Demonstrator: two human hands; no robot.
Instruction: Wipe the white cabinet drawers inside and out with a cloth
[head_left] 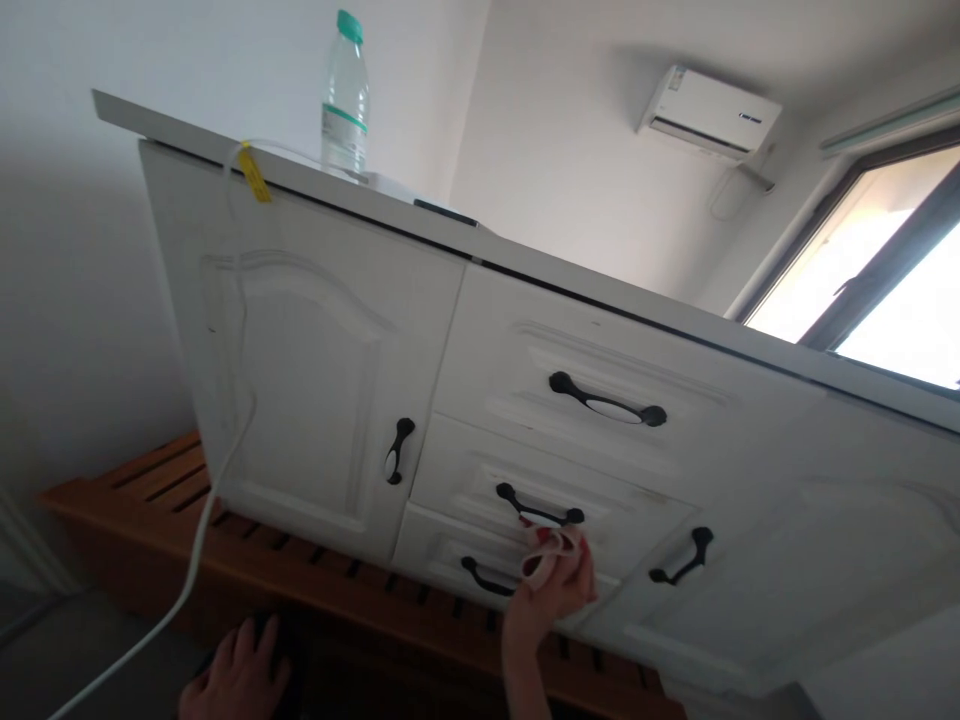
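Observation:
My right hand (559,585) is closed on a bunched pink and red cloth (553,548). It is pressed up near the black handle (540,507) of the middle drawer, with the cloth touching or just below the handle's pale centre. Low in the view my left hand (236,675) lies on something dark, its fingers apart and slightly bent, away from the cabinet. The white cabinet (480,450) has drawers in the middle and a panelled door on each side, all with black handles. My right hand partly covers the lowest drawer's handle (487,578).
The cabinet stands on a brown slatted wooden bench (135,510). A clear bottle (346,95) with a green cap is on its top. A white cable (199,540) with a yellow tag hangs down the left door. An air conditioner (711,112) and a window are behind.

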